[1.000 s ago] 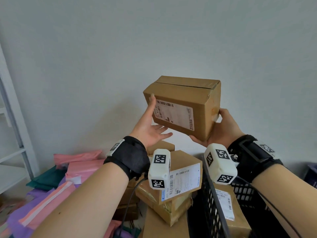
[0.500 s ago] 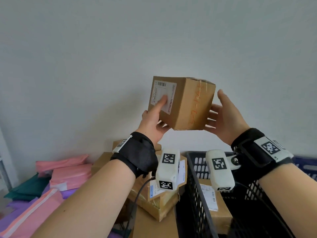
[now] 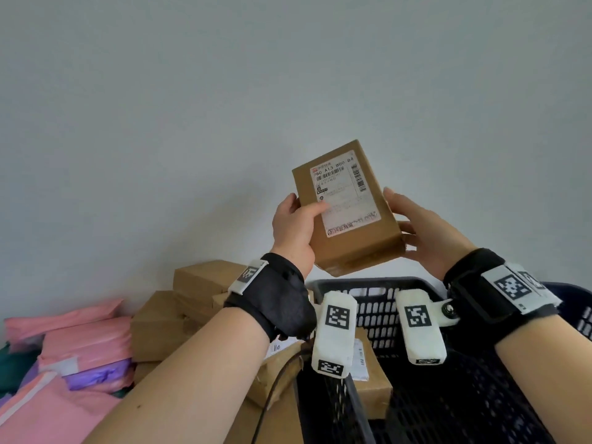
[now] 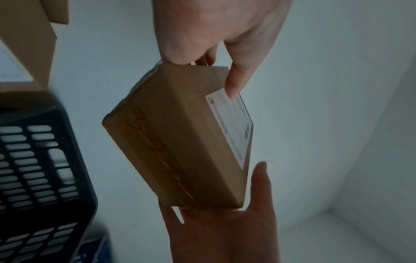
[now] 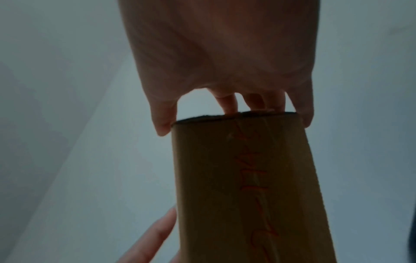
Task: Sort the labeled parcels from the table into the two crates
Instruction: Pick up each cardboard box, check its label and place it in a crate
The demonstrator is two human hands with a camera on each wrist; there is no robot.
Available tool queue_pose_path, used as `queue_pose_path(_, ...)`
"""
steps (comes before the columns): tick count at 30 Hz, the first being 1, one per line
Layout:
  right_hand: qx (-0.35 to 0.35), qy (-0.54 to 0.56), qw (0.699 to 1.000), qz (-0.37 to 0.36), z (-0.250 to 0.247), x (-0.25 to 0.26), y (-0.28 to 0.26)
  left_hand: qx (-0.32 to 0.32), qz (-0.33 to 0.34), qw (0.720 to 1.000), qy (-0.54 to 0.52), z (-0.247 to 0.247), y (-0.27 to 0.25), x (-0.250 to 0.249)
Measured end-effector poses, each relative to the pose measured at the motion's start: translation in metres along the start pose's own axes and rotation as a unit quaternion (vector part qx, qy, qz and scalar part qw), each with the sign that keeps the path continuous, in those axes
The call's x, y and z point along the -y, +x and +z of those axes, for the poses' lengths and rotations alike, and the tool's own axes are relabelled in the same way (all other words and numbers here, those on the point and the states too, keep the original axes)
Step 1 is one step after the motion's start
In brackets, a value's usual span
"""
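Between my two hands, raised in front of the wall (image 3: 224, 107), sits the box (image 3: 346, 216). My left hand (image 3: 293, 227) grips its near left edge, thumb curled over onto the label (image 3: 344, 197). My right hand (image 3: 426, 232) braces the opposite side with fingers (image 3: 402, 225) nearly straight, cupping rather than clamping. The box's long axis runs up and away from me, label face turned toward my eyes. Straight below my fingers lies the black crate (image 3: 378, 283), already holding a box; a blue crate (image 3: 576, 296) shows just beyond my right wrist. I judge the drop turns on that label: either crate is a short reach down. Down to the left of my left hand, the bench is hidden under brown boxes (image 3: 166, 328) and pink mailers (image 3: 83, 344).
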State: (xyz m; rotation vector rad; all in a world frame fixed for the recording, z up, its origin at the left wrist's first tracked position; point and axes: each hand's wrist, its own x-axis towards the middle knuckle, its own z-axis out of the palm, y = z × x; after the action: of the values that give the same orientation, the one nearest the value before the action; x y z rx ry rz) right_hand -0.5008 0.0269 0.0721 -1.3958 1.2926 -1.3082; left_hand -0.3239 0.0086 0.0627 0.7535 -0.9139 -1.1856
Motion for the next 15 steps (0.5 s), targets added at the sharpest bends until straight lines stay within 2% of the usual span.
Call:
queue_pose_path(3,-0.019,-0.006,1.0,0.004,-0.011,-0.006,-0.008,0.003,-0.029,0.999,-0.021,0.013,-0.003,0.011)
queue_pose_path(8,-0.047,0.053,0.997,0.038,-0.038,-0.026,-0.024,0.031,-0.095,0.989,-0.11,0.032,-0.017,0.029)
queue_pose_path(15,-0.068,0.089,0.993,0.046,-0.079,-0.066,-0.044,0.027,-0.156,0.974,-0.164,0.056,-0.031,0.069)
